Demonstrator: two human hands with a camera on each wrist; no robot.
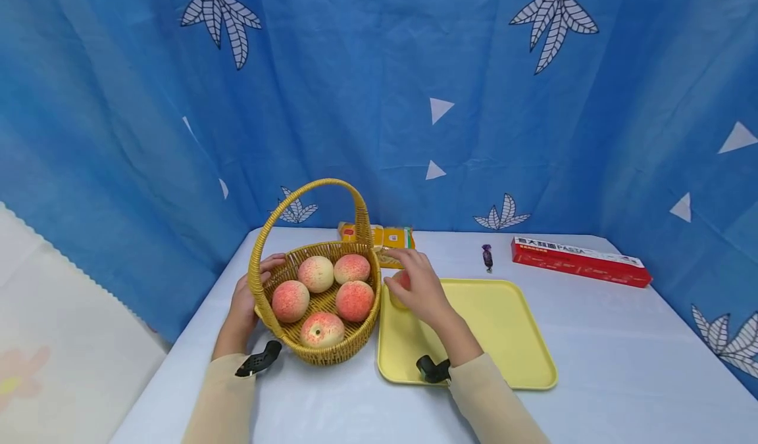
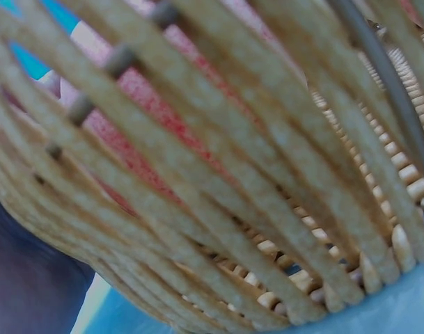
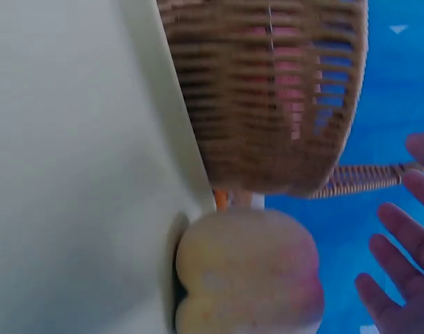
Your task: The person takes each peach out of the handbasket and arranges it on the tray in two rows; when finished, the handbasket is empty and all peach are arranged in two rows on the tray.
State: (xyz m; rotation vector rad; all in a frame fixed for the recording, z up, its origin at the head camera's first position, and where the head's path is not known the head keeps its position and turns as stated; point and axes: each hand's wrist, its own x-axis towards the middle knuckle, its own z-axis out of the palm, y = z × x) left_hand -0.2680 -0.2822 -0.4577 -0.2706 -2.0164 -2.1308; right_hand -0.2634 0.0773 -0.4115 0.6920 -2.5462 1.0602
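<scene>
A yellow woven basket (image 1: pixel 331 357) with a tall arched handle holds several red-and-cream peaches (image 1: pixel 316 273). My left hand (image 1: pixel 241 306) grips the basket's left rim, its fingers partly hidden behind the handle. In the left wrist view the woven slats (image 2: pixel 218 153) fill most of the picture, with red fruit behind them. Over the left end of a yellow tray (image 1: pixel 491 339), my right hand (image 1: pixel 420 289) has its fingers spread. Just under it one peach (image 3: pixel 250 271) sits on the tray, apart from the fingers in the right wrist view.
Behind the basket lies an orange-yellow packet (image 1: pixel 393 237). A small purple wrapped candy (image 1: pixel 487 258) and a long red pasta box (image 1: pixel 580 261) are at the back right. A blue curtain (image 1: pixel 379 102) hangs behind the white-covered table (image 1: pixel 622 352).
</scene>
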